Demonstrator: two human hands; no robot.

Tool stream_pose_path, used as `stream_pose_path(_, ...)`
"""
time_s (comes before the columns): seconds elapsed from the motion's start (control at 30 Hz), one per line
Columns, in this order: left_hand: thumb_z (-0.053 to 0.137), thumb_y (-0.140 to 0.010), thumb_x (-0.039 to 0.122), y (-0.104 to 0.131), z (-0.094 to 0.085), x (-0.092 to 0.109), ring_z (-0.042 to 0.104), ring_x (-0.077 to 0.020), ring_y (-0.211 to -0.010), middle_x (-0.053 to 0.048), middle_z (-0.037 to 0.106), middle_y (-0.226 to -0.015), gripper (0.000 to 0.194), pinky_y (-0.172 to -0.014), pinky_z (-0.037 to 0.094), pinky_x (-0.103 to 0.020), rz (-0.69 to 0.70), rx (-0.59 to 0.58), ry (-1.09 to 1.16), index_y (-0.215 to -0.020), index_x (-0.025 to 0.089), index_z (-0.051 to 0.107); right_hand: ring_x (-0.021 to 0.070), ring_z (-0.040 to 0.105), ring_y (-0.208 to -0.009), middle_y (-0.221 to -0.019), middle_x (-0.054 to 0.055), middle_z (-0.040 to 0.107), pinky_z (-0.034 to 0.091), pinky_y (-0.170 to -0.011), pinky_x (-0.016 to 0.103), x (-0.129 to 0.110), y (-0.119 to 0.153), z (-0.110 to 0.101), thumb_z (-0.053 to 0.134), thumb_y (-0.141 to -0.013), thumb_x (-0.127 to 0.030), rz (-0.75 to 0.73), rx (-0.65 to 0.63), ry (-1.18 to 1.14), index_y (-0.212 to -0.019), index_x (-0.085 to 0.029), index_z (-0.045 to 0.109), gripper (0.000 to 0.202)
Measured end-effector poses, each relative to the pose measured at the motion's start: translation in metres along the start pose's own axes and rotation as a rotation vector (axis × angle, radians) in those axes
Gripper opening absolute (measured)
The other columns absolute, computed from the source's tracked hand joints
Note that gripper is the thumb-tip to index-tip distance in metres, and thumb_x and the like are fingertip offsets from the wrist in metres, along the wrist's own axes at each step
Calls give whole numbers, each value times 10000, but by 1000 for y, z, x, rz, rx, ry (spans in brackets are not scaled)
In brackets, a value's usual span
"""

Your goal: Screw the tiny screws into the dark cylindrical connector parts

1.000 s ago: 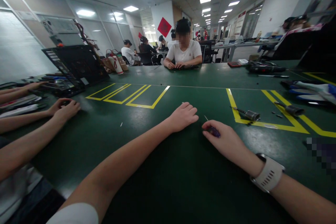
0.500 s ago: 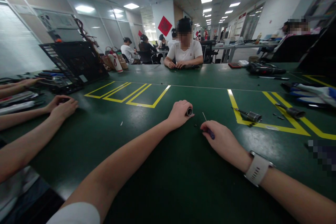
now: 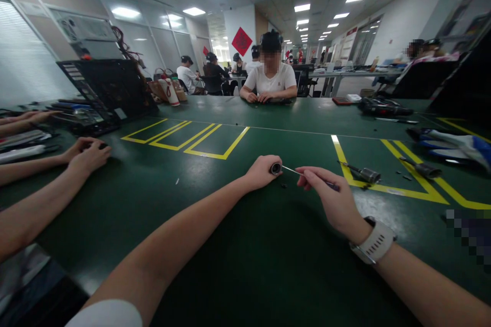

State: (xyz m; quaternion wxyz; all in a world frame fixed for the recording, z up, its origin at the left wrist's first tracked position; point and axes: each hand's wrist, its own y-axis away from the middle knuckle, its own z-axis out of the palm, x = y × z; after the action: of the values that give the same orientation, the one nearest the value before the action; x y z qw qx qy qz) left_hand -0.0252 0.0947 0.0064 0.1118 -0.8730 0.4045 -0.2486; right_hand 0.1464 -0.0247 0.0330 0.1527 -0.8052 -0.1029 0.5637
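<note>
My left hand (image 3: 261, 171) is wrapped round a dark cylindrical metal part (image 3: 275, 168), its hollow round end facing me. A slim screwdriver (image 3: 330, 184) with a dark handle is gripped in my right hand (image 3: 326, 191). Its thin bright shaft points left, and the tip is at the rim of the cylinder; I cannot tell whether it goes inside. Small dark pieces (image 3: 284, 185) lie on the green table (image 3: 245, 245) just below the cylinder.
To the right, two similar cylindrical tools (image 3: 370, 176) (image 3: 425, 169) lie by yellow tape outlines (image 3: 418, 195). Blue and white gloves (image 3: 452, 145) are farther right. A co-worker's hands (image 3: 90, 156) rest at the left. Another person (image 3: 270, 79) sits opposite.
My right hand has lifted and turned, bringing the screwdriver's tip leftward to the cylinder. My left hand keeps its grip, and the cylinder's open end now faces me more.
</note>
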Motion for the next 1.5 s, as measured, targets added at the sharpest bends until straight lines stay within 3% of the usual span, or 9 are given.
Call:
stream_pose_path(0.2,548,-736,155,3,-3,7,523,-120,-674,17,552,-713,17,-648,386,-239,60,-41,-10,-752,154,554,167,569,-678,-737,18,623,439,-623,307,0,2,7,558,-802,-322,42,-59,1,-768,-200,603,134)
stream_pose_path(0.4,519,-737,140,2,-6,9,532,-127,-703,4,550,-719,15,-697,395,-259,155,-95,-12,-734,148,530,182,555,-699,-736,12,622,417,-647,330,2,2,7,612,-750,-324,92,-58,-38,-729,-220,624,107)
stream_pose_path(0.53,510,-762,171,4,-7,8,535,-124,-718,6,555,-734,25,-741,400,-275,168,-93,8,-743,155,517,182,582,-722,-758,29,653,450,-699,349,6,0,7,615,-755,-347,189,-54,-209,-736,-199,621,150)
stream_pose_path(0.83,512,-750,161,2,-3,4,524,-111,-702,1,555,-749,18,-676,403,-236,132,-58,33,-736,152,506,158,616,-692,-780,49,684,484,-709,342,18,-6,7,610,-758,-341,376,-31,-636,-779,-187,596,157)
stream_pose_path(1.0,510,-739,147,4,-5,8,519,-129,-716,-2,555,-745,21,-685,380,-261,127,-72,-40,-742,151,530,134,584,-669,-732,16,673,452,-692,303,13,-2,10,674,-718,-324,385,25,-635,-727,-190,611,148)
stream_pose_path(1.17,478,-759,117,5,-7,12,517,-135,-734,-15,567,-765,75,-674,353,-264,189,-134,-216,-767,147,547,144,589,-658,-730,33,684,453,-678,311,12,-4,6,681,-708,-307,435,-23,-653,-716,-181,622,139)
stream_pose_path(1.5,486,-757,110,4,-6,12,523,-134,-748,-14,569,-774,69,-685,356,-258,193,-125,-164,-768,146,544,133,601,-625,-701,55,692,471,-639,284,17,-11,-1,646,-724,-225,529,-44,-758,-692,-165,623,72)
